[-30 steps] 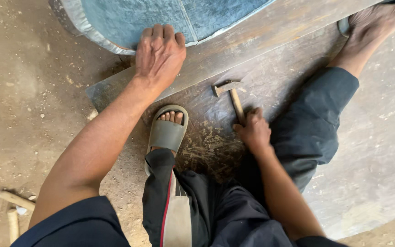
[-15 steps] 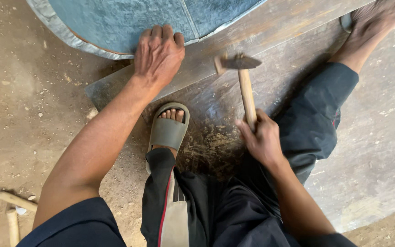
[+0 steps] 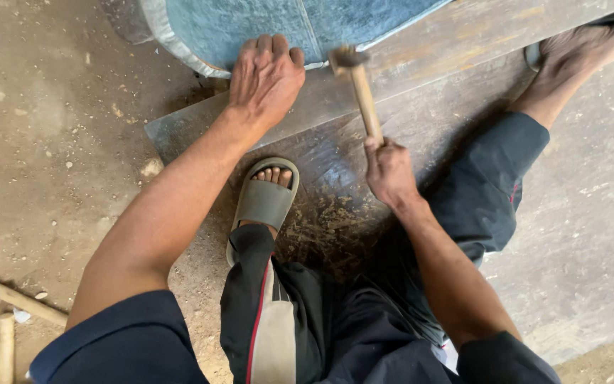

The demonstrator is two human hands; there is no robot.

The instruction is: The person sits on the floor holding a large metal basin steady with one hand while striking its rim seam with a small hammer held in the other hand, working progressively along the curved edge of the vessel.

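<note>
left hand (image 3: 266, 80) – fingers together, flat on blue metal sheet (image 3: 250, 25) | right hand (image 3: 390, 173) – fingers wrapped round hammer (image 3: 360, 89), head at 12 o'clock

Hammer head (image 3: 347, 58) blurred – blue sheet (image 3: 264, 25) cut off at top

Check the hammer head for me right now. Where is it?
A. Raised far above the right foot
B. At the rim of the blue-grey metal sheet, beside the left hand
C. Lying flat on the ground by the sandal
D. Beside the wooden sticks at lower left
B: the right hand grips the wooden handle, and the hammer head sits at the rim of the blue-grey metal sheet, just beside the left hand pressing on that edge.
</note>
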